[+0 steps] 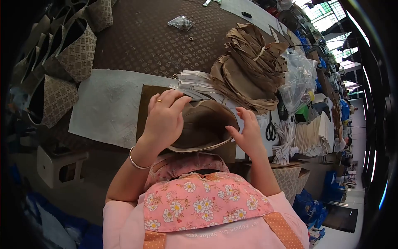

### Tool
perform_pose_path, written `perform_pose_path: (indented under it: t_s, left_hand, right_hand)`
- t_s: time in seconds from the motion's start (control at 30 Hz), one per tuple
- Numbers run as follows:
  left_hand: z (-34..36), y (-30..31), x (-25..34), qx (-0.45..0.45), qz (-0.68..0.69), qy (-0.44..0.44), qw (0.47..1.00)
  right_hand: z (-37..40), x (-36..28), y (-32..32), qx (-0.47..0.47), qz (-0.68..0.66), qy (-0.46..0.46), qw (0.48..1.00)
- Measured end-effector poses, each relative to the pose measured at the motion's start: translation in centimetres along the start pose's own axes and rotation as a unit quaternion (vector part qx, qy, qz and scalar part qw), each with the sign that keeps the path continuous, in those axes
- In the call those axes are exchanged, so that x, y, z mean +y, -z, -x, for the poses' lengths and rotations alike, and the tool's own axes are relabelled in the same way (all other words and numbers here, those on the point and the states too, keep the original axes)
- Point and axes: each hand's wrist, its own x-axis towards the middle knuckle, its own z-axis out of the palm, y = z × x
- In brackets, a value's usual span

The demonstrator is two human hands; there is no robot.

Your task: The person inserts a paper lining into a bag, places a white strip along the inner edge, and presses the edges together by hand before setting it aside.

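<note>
An open brown bag body [209,118] stands in front of me, its oval mouth facing up and its inside dark. My left hand [165,118] wears a ring and lies over the left side of the rim, fingers bent with their tips at the far-left edge; part of its grip is hidden. At the right side of the rim, my right hand [250,135] is spread, thumb apart from the fingers and nothing held in it. Under the bag is a brown board [144,101]. White strips [197,81] lie just beyond the bag.
A tied bundle of brown pieces [251,68] lies beyond my right hand, near black scissors [270,129] and clear plastic [299,76]. Patterned bag bodies [76,52] stand at the left. A small plastic packet [180,23] lies farther back. A white stool [58,166] is below left.
</note>
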Motion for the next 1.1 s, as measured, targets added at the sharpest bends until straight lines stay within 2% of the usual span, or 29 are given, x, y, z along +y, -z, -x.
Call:
perform_pose_path:
  t_s: [0.07, 0.17, 0.3, 0.4, 0.5, 0.57, 0.7, 0.77, 0.9, 0.97, 1.0, 1.07, 1.1]
  left_hand:
    - [-1.3, -0.8, 1.2, -0.007, 0.008, -0.033, 0.999]
    - [-2.5, -3.5, 2.8, -0.048, 0.05, -0.1, 0.993]
    - [-2.8, -7.3, 2.9, -0.118, 0.08, -0.121, 0.982]
    - [-2.8, -7.9, 3.4, -0.149, 0.011, -0.146, 0.978]
    - [-2.7, -8.2, 3.2, -0.155, 0.016, -0.144, 0.977]
    - [-1.9, -8.7, 3.2, -0.159, 0.048, -0.092, 0.982]
    - [-0.8, -8.8, 3.3, -0.19, 0.062, -0.117, 0.973]
    - [-0.4, -8.5, 3.4, -0.254, 0.023, -0.157, 0.954]
    - [-1.0, -8.5, 3.4, -0.306, 0.051, -0.14, 0.94]
    - [-1.8, -8.4, 3.8, -0.384, 0.119, -0.056, 0.914]
    - [-1.6, -8.8, 3.8, -0.384, 0.119, -0.056, 0.914]
    - [-1.2, -10.1, 3.6, -0.301, 0.193, -0.061, 0.932]
    - [-1.3, -10.3, 3.5, -0.301, 0.194, -0.061, 0.932]
  right_hand:
    - [0.4, -0.4, 0.1, -0.049, -0.075, -0.116, 0.989]
    - [0.8, -0.1, -0.2, -0.052, -0.11, -0.147, 0.982]
    - [1.8, -0.8, 0.4, -0.033, -0.119, -0.153, 0.981]
    - [2.8, -1.3, 0.6, -0.033, -0.12, -0.169, 0.978]
    - [3.4, -1.5, 0.7, -0.027, -0.129, -0.193, 0.972]
    - [3.6, -1.5, 0.7, -0.037, -0.139, -0.214, 0.966]
    - [3.7, -1.8, 0.8, -0.032, -0.15, -0.219, 0.964]
    - [3.8, -1.6, 0.7, -0.035, -0.157, -0.212, 0.964]
    - [3.9, -1.7, 0.7, -0.043, -0.149, -0.206, 0.966]
    - [3.9, -1.8, 0.8, -0.045, -0.154, -0.203, 0.966]
    - [3.9, -1.9, 0.9, -0.046, -0.154, -0.203, 0.966]
    - [4.0, -1.9, 1.1, -0.049, -0.152, -0.197, 0.967]
    - [4.1, -1.9, 1.1, -0.05, -0.152, -0.197, 0.967]
